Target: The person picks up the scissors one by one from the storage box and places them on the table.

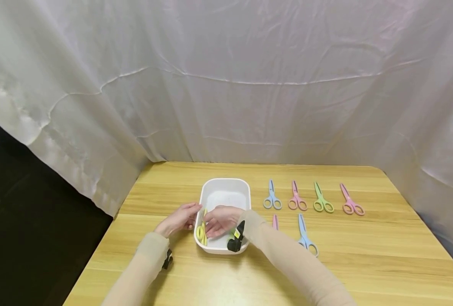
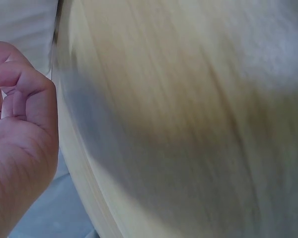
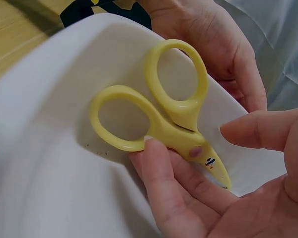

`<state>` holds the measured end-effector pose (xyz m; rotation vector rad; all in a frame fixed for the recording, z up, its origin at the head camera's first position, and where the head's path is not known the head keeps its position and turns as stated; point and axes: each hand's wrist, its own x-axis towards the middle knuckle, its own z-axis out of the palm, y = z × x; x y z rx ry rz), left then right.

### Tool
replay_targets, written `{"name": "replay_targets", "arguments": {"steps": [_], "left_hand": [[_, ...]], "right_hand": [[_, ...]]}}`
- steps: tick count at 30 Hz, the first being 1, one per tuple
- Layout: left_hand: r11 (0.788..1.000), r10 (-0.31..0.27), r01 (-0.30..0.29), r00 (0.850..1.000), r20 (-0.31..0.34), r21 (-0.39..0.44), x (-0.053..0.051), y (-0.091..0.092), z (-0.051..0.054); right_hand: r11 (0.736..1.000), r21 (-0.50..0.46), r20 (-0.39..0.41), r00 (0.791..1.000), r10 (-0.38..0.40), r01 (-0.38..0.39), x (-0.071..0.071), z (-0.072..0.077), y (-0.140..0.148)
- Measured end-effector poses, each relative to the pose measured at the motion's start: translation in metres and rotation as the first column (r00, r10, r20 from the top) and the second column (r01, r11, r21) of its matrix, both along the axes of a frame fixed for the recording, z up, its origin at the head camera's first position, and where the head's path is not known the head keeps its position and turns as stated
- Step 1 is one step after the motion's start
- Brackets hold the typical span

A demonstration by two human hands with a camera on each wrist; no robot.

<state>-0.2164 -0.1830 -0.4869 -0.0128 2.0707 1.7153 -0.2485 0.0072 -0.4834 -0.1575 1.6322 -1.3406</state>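
Observation:
A white rectangular bin [image 1: 226,182] stands on the table in the head view. Inside it, yellow scissors [image 3: 174,136] lean against the left wall, rings up toward the near corner. My right hand [image 1: 220,219] reaches into the bin. Its fingers [image 3: 161,181] touch the scissors near the lower ring and pivot, while the thumb stays apart from them. Outside the left wall, my left hand [image 1: 179,219] rests close against the bin with loosely bent fingers. Something green [image 1: 232,231] in the bin is mostly hidden by the right wrist.
Right of the bin lie blue scissors [image 1: 272,195], pink scissors [image 1: 297,196], green scissors [image 1: 322,198] and more pink scissors [image 1: 351,199] in a row. Nearer are other blue scissors [image 1: 305,236] and a pink pair [image 1: 275,222] partly behind the right arm. A pale curtain [image 1: 249,106] hangs behind.

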Motion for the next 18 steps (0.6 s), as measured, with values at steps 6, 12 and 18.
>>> {"name": "replay_targets", "arguments": {"steps": [6,12,18], "left_hand": [[1.000,-0.005,0.005,1.000,-0.001,-0.004,-0.0003,0.0002,-0.0005],[1.000,-0.002,0.002,1.000,0.002,-0.005,0.0004,0.0001,-0.0008],[1.000,-0.020,0.020,1.000,-0.013,-0.010,0.0012,-0.0014,0.0004]], "right_hand": [[1.000,-0.003,0.004,1.000,-0.013,0.013,0.0004,-0.0009,-0.0023],[1.000,0.025,-0.016,1.000,-0.017,0.017,0.0004,-0.0011,-0.0047],[0.999,0.034,-0.034,0.999,-0.024,0.025,0.0000,-0.0023,-0.0061]]}}
